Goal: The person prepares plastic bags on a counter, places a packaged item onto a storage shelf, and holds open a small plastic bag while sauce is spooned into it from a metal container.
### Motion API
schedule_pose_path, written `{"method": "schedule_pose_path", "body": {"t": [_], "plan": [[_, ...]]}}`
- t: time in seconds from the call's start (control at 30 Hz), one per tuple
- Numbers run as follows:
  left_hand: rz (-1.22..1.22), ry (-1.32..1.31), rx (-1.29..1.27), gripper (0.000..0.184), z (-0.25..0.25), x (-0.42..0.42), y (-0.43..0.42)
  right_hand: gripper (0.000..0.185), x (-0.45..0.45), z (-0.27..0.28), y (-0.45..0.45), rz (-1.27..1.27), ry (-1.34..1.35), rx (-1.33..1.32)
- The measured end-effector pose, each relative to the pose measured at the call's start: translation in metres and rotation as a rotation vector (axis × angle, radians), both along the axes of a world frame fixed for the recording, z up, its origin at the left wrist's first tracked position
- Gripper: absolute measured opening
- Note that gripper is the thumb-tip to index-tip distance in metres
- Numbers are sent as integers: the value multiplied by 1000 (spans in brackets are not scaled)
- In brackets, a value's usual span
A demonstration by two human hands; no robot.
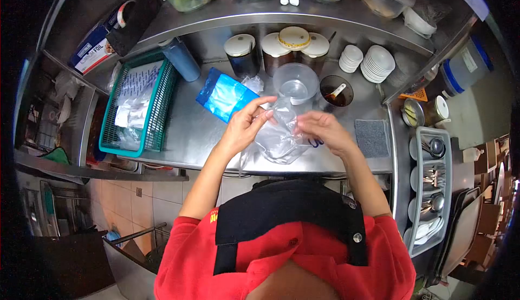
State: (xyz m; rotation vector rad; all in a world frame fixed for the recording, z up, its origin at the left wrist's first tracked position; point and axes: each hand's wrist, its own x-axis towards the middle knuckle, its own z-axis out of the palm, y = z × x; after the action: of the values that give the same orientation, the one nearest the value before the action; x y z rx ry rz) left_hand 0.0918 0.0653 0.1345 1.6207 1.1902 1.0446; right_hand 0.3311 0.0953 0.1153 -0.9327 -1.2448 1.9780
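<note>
A clear plastic bag [281, 140] hangs between my two hands over the front of the steel counter [189, 132]. My left hand [248, 124] pinches the bag's upper left edge between thumb and fingers. On the other side my right hand [323, 130] has its fingertips closed on the bag's right edge. Just behind the bag stands a round clear container [296, 82]. To the left of it, a blue foil packet [225, 95] lies on the counter, partly behind my left hand. Scissor handles [315, 142] show below my right hand.
A green basket [142, 132] of packets stands left. Behind are lidded jars [240, 45], stacked white dishes [377, 64] and a dark bowl with a spoon [336, 90]. A grey cloth [371, 137] lies right, beside a utensil tray [417, 191]. A shelf [325, 14] crosses above.
</note>
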Motion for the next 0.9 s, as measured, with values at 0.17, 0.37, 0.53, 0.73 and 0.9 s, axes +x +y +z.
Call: {"method": "schedule_pose_path", "body": {"t": [0.17,0.37,0.53,0.73,0.9], "plan": [[57,24,-67,34,-3,-4,4,20,-2,132,-1,-476,99,884],[22,-62,-15,36,-10,3,7,40,-15,204,-57,-443,306,1889],[89,-89,58,35,-4,2,-1,40,-35,220,-36,-498,306,1953],[85,-115,3,35,-23,-9,9,40,16,221,-55,-550,346,2025],[98,-80,-107,34,-15,-7,8,40,132,211,-55,-659,362,2046]]}}
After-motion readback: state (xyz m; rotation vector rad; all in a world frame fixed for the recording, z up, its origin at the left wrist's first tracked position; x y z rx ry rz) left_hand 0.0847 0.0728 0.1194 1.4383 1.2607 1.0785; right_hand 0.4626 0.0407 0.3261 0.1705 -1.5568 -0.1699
